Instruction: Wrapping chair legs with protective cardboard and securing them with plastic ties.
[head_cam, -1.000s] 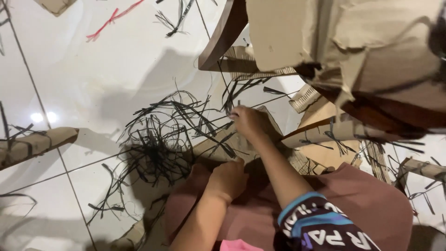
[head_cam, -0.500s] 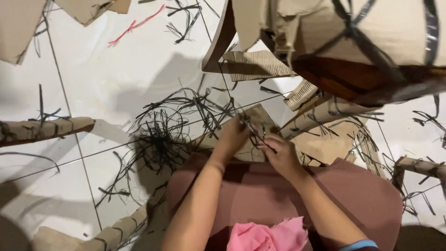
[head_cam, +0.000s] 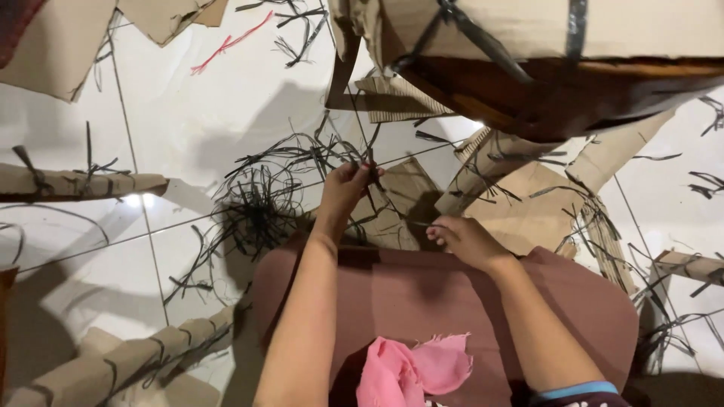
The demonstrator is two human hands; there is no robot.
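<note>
Two bare hands work low over a white tiled floor (head_cam: 226, 98) littered with cardboard and black plastic strapping. The left hand (head_cam: 345, 190) is raised and closed, its fingers pinching a thin black strap (head_cam: 375, 162) that runs up from the fist toward the chair above. The right hand (head_cam: 465, 240) sits lower and to the right, fingers curled in; it looks pinched on something thin, but what it grips cannot be made out. The two hands are apart, with a flattened cardboard piece (head_cam: 403, 203) lying on the floor between and behind them.

Just left of the left hand lies a dense tangle of black straps (head_cam: 260, 203), spreading across the tile joints. Both forearms reach out over the person's maroon-clad lap (head_cam: 422, 301), on which a crumpled pink cloth (head_cam: 411, 369) rests near the bottom edge of the view.

Above the hands hangs a dark wooden chair (head_cam: 558, 90) partly wrapped in cardboard and bound with black strap. More torn cardboard sheets (head_cam: 543, 203) lie to the right of the right hand. A cardboard-wrapped bar (head_cam: 75, 183) lies at the left, and another wrapped bar (head_cam: 128, 358) lies at the lower left, each tied round with black strap. A red strand (head_cam: 226, 44) lies on the tiles at the top, well apart from the hands
</note>
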